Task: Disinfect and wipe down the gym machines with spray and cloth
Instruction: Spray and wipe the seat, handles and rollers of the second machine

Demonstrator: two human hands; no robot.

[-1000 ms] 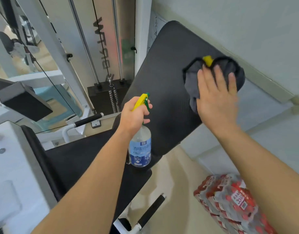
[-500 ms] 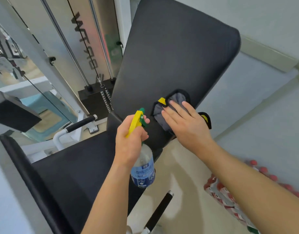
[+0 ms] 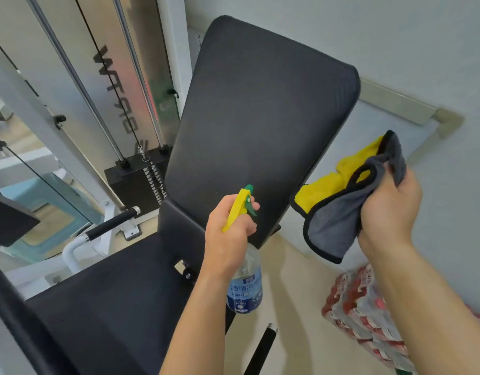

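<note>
Cloth [image 3: 339,226]: grey one face, yellow the other, black edging. Bottle [image 3: 244,288]: clear, blue label, yellow head, green nozzle. Backrest [image 3: 260,117] and seat [image 3: 111,307]: black, fine weave. Pack [image 3: 363,320], near right: red and white. Frame [image 3: 71,255]: white. Floor [image 3: 295,293]: beige.

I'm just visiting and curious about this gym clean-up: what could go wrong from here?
The cloth dangles loosely from the right hand, so it might slip to the floor. The spray bottle in the left hand points at the backrest; mist may drift onto the weight stack beside it.
</note>
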